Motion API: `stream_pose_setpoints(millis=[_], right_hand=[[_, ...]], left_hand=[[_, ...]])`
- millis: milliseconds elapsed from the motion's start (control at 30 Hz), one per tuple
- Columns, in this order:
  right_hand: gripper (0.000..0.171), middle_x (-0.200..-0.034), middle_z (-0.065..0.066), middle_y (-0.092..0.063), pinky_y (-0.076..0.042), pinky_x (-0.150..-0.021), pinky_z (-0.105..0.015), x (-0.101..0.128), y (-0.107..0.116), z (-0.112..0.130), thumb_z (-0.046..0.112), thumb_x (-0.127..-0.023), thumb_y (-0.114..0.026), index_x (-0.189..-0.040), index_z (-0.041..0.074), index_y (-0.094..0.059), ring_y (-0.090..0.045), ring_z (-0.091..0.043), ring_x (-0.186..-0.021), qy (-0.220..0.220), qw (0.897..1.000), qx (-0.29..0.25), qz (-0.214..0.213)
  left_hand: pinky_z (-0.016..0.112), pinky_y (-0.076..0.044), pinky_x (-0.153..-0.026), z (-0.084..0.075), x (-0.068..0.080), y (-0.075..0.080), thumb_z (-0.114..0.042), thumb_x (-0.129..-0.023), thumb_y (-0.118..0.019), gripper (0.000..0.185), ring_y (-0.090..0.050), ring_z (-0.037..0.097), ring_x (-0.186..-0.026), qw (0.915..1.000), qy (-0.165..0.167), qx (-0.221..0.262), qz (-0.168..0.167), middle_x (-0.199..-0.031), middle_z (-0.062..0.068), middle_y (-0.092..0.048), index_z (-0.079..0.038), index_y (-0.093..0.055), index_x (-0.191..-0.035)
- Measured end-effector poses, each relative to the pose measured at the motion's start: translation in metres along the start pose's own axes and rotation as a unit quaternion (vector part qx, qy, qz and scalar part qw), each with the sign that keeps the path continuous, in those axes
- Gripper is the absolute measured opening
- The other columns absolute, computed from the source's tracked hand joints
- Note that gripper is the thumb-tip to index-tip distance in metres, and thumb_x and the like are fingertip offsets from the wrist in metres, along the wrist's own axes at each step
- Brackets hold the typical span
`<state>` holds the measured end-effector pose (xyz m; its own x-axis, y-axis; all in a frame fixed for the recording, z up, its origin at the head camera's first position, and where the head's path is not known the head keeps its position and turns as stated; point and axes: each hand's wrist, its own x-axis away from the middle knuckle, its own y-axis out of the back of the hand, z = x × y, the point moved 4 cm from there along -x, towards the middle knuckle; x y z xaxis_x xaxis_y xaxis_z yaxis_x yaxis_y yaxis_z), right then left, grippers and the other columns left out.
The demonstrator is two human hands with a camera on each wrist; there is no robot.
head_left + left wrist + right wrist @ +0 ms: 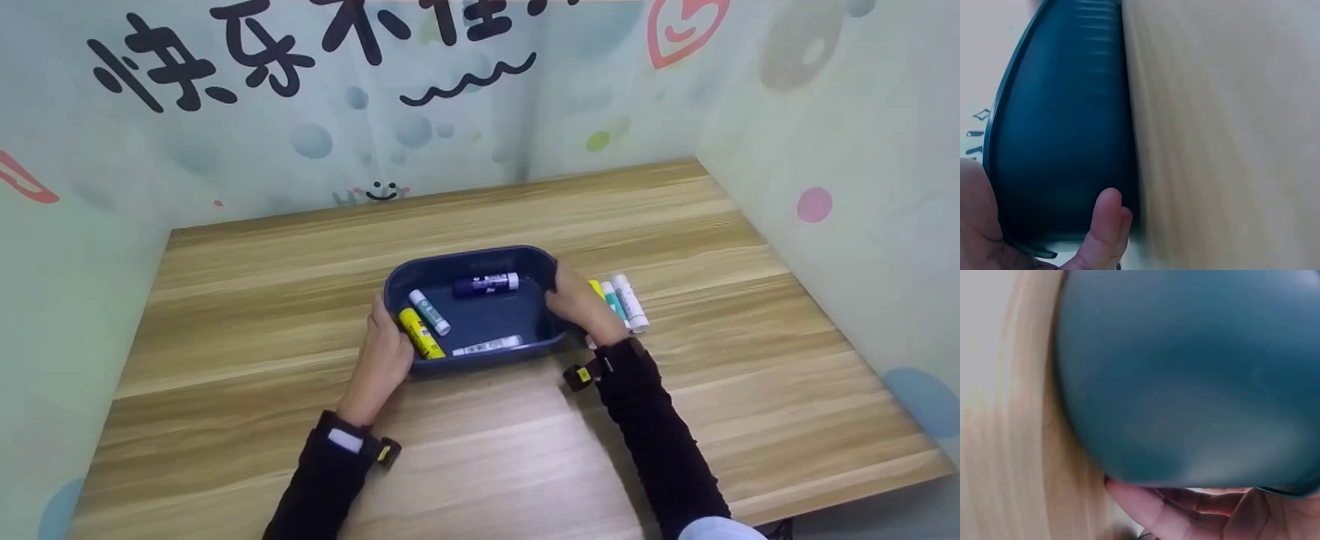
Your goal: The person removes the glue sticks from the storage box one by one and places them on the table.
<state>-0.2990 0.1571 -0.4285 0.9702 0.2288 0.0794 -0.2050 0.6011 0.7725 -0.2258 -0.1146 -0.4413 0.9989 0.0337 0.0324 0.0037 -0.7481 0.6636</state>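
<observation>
Both hands hold a dark blue plastic basin (496,319) by its two ends, close over the wooden table. At its left end, my left hand (384,346) grips the rim, with fingers (1107,216) against the outer wall. My right hand (581,298) grips the opposite end; in the right wrist view its fingers (1140,503) lie along the outside of the basin's wall. Inside are a yellow glue stick (421,333), a teal and white glue stick (430,312), a dark purple stick with a white cap (486,284) and a slim white tube (488,346).
Beside the right hand, on the wooden table (480,427), lie a white stick (629,303), a teal and white stick (613,298) and a yellow one (597,289), partly hidden by that hand. Printed wall panels (480,142) enclose the table at the back and sides.
</observation>
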Motion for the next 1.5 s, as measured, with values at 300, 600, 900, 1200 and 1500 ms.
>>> stream_pose_setpoints(millis=[300, 600, 900, 1200, 1500], right_hand=[[0.063, -0.140, -0.029, -0.037, -0.029, -0.110, -0.047, 0.000, 0.001, 0.003, -0.001, -0.082, -0.044, -0.142, -0.007, -0.025, -0.040, -0.038, -0.128, 0.007, 1.000, -0.019, -0.018], [0.052, -0.142, -0.031, -0.034, -0.026, -0.112, -0.046, -0.005, -0.004, 0.006, 0.007, -0.094, -0.039, -0.141, -0.010, -0.024, -0.035, -0.040, -0.131, 0.003, 0.997, -0.044, -0.063], [0.051, -0.143, -0.030, -0.033, -0.023, -0.113, -0.045, -0.010, -0.006, 0.006, 0.017, -0.099, -0.035, -0.142, -0.009, -0.024, -0.033, -0.039, -0.133, 0.007, 0.995, -0.054, -0.087], [0.054, -0.142, -0.033, -0.033, -0.028, -0.111, -0.046, -0.007, -0.005, 0.006, 0.008, -0.094, -0.035, -0.143, -0.010, -0.018, -0.037, -0.041, -0.129, -0.012, 0.996, -0.035, -0.075], [0.066, -0.140, -0.035, -0.032, -0.026, -0.111, -0.048, -0.003, -0.002, 0.012, -0.009, -0.078, -0.039, -0.140, -0.015, -0.018, -0.036, -0.043, -0.129, 0.027, 0.998, -0.028, -0.050]], left_hand=[[0.047, -0.031, -0.108, 0.000, -0.023, 0.001, -0.004, -0.087, -0.033, 0.067, -0.034, 0.040, -0.128, 0.9998, 0.017, 0.010, 0.000, -0.146, 0.034, -0.017, 0.007, 0.000, -0.145], [0.047, -0.040, -0.096, 0.004, -0.046, 0.006, -0.004, -0.088, -0.032, 0.059, -0.044, 0.040, -0.116, 0.9990, 0.022, 0.028, -0.027, -0.138, 0.032, -0.032, 0.006, -0.013, -0.143], [0.046, -0.047, -0.085, 0.007, -0.058, 0.007, -0.005, -0.089, -0.034, 0.052, -0.049, 0.041, -0.106, 0.9978, 0.025, 0.046, -0.042, -0.129, 0.031, -0.039, 0.003, -0.021, -0.140], [0.048, -0.045, -0.089, 0.004, -0.056, 0.008, -0.006, -0.090, -0.034, 0.054, -0.047, 0.042, -0.110, 0.9986, 0.037, 0.032, -0.020, -0.133, 0.032, -0.037, 0.002, -0.017, -0.141], [0.050, -0.034, -0.104, -0.004, -0.050, 0.011, -0.007, -0.089, -0.037, 0.063, -0.039, 0.042, -0.125, 0.9990, 0.041, -0.018, 0.005, -0.143, 0.031, -0.026, 0.006, -0.008, -0.144]])
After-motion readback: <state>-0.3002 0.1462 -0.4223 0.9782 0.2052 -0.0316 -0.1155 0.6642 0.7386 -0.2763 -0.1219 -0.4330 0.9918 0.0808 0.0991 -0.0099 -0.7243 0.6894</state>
